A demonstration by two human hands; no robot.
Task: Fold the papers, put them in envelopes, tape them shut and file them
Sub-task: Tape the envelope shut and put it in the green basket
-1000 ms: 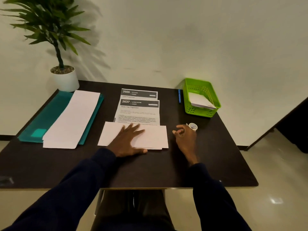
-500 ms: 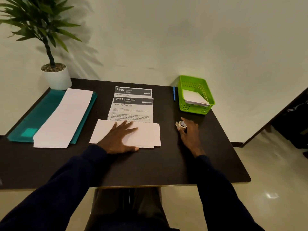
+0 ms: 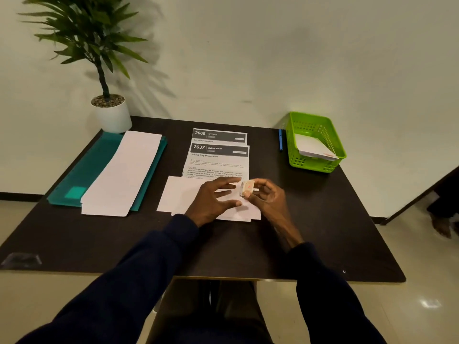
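A white envelope (image 3: 178,197) lies flat at the middle of the dark table (image 3: 310,232). My left hand (image 3: 211,202) rests over it with fingers spread toward a small clear tape roll (image 3: 246,188). My right hand (image 3: 267,197) holds that tape roll just above the envelope's right part. Behind the envelope lie two printed papers (image 3: 218,160), headed 2637 and 2666. A stack of white envelopes (image 3: 124,175) sits on a teal folder (image 3: 82,170) at the left. A green basket (image 3: 315,142) at the back right holds a white envelope.
A potted plant (image 3: 109,112) stands at the table's back left corner. A blue pen (image 3: 280,140) lies just left of the basket. The wall runs directly behind the table. Another person's hand (image 3: 442,224) shows at the far right edge.
My right hand picked the tape roll up from the table at the right and brought it left over the envelope. My left hand's fingers lifted toward the roll.
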